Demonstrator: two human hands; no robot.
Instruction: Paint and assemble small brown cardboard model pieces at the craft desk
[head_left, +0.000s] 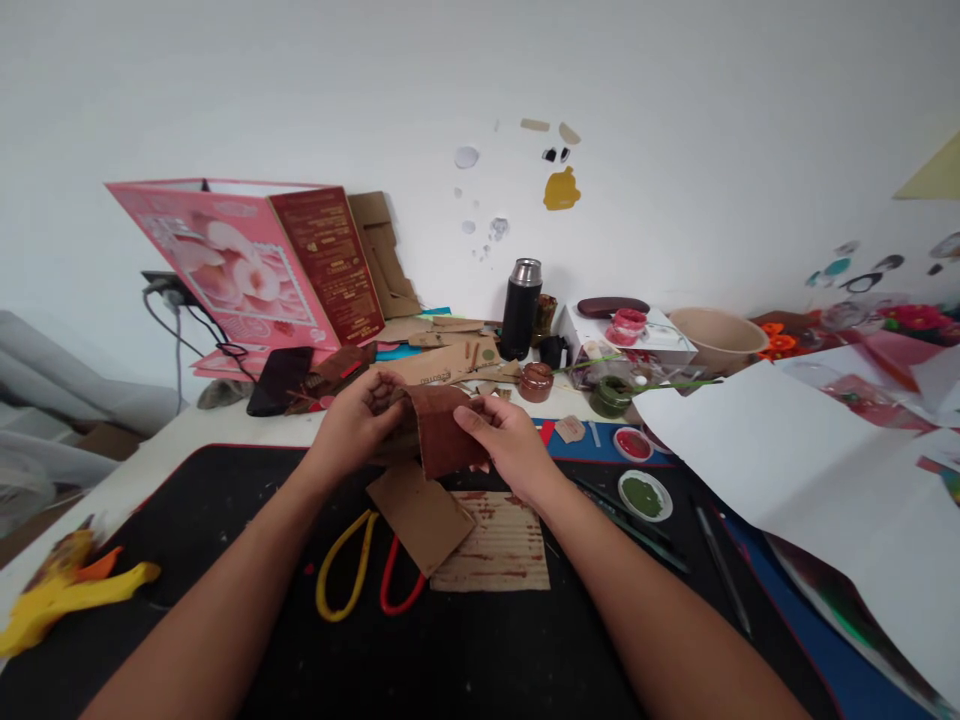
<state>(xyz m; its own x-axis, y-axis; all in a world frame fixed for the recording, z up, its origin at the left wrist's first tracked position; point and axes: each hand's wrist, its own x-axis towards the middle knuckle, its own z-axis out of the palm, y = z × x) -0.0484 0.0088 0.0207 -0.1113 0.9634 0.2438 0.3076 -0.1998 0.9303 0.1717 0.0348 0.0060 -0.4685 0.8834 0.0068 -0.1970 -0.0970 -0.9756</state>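
Both hands hold a folded piece of brown-painted cardboard [448, 432] above the black mat [225, 560]. My left hand [366, 418] grips its left part, fingers partly hidden behind it. On the right side, my right hand [504, 437] pinches the painted face, thumb in front. Below lies a plain cardboard square [424, 515], overlapping a ridged cardboard piece [499, 550] with reddish-brown smears. Scissors with one yellow handle [324, 580] and one red handle [388, 590] lie partly under the square; their blades are hidden.
A yellow glue gun [82, 590] lies at the left edge. Behind the hands stand a black thermos [521, 310], a brown paint jar [536, 382] and a green paint jar [612, 397]. A green-filled lid [645, 496] and a pen [724, 570] lie right. A pink bag [247, 270] stands back left.
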